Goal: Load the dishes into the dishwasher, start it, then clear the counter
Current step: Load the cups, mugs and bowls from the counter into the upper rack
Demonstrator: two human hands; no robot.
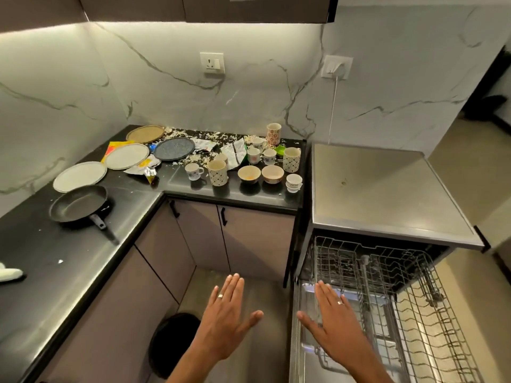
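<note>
Hovering flat L & R hands [279, 324], dishwasher [387, 286] open, dishes [249, 174] on counter [83, 252]

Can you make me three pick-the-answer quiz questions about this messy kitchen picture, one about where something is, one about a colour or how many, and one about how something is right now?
1. Where is the frying pan?
A. On the left stretch of the counter
B. Inside the dishwasher
C. On the floor

2. How many round plates lie on the counter?
A. Two
B. Four
C. Seven

3. How is the dishwasher right now?
A. Door shut
B. Open, its rack full of plates
C. Open, with the rack pulled out and no dishes showing in it

Answers:
1. A, the pan sits on the black counter near the pale plate.
2. B, two pale ones, a dark blue one and a brownish one.
3. C, only bare wire shows, and the left hand and right hand are held flat with nothing in them.
</note>
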